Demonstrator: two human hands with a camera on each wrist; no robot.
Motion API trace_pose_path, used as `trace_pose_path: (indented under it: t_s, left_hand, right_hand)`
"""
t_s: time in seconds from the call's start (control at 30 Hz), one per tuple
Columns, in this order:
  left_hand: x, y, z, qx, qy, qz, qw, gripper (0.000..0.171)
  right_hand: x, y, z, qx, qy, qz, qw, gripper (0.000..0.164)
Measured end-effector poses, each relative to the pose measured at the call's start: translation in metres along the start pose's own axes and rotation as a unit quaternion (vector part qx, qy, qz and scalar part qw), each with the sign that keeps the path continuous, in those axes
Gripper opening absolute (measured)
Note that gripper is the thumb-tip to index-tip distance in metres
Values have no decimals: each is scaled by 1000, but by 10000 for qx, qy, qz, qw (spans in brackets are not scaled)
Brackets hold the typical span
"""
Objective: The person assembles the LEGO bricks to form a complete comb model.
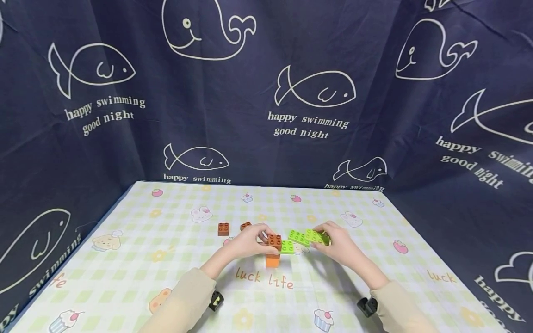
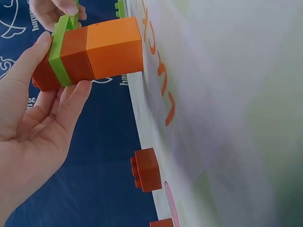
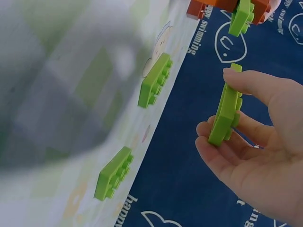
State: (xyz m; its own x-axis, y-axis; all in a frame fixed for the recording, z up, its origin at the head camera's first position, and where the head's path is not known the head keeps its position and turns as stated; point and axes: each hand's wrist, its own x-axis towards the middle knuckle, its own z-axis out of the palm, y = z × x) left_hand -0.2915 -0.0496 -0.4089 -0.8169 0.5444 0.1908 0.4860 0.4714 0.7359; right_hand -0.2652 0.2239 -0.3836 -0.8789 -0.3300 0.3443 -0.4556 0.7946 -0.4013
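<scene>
A small tower stands on the table: an orange brick (image 2: 116, 49) at the bottom, a brown brick (image 2: 77, 54) over it, then a flat green brick (image 1: 287, 246) sticking out to the right, and another brown brick (image 1: 275, 240) on top. My left hand (image 1: 252, 241) grips the tower's upper part from the left, thumb and fingers on opposite sides. To the right, my right hand (image 1: 339, 243) pinches a second flat green brick (image 3: 226, 111), studs up and raised above the table. It is apart from the tower.
Two flat green bricks, one nearer (image 3: 155, 80) and one farther (image 3: 113, 173) in the right wrist view, lie on the table by my right hand. Two loose brown bricks (image 1: 223, 229) (image 2: 162, 223) lie beyond my left hand. A dark blue printed curtain (image 1: 250, 92) surrounds the patterned tablecloth (image 1: 250, 310).
</scene>
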Motion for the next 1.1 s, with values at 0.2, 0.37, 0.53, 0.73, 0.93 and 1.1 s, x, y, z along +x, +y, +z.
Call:
trace_pose_path:
  t_s: [0.2,0.37,0.53,0.73,0.93,1.1]
  left_hand:
    - [0,1,0,9,11,-31,10000,38]
    - [0,0,0,13,5,-87,10000,38]
    - [0,1,1,28,19,-92,10000,39]
    - [0,1,2,-6,45,-27,10000,38]
    - [1,0,3,-34,33,-26,10000,37]
    - [1,0,2,-26,2,8,10000,37]
  right_hand:
    - [2,-7,2,87,80,-149,9998,38]
    - [5,-12,5,133,154,-276,9994,38]
    - [7,-17,6,168,227,-372,9989,38]
    - [9,-23,8,216,308,-504,9980,38]
    - [11,-28,8,164,357,-593,9975,39]
    - [13,-34,8,161,345,-682,9969,39]
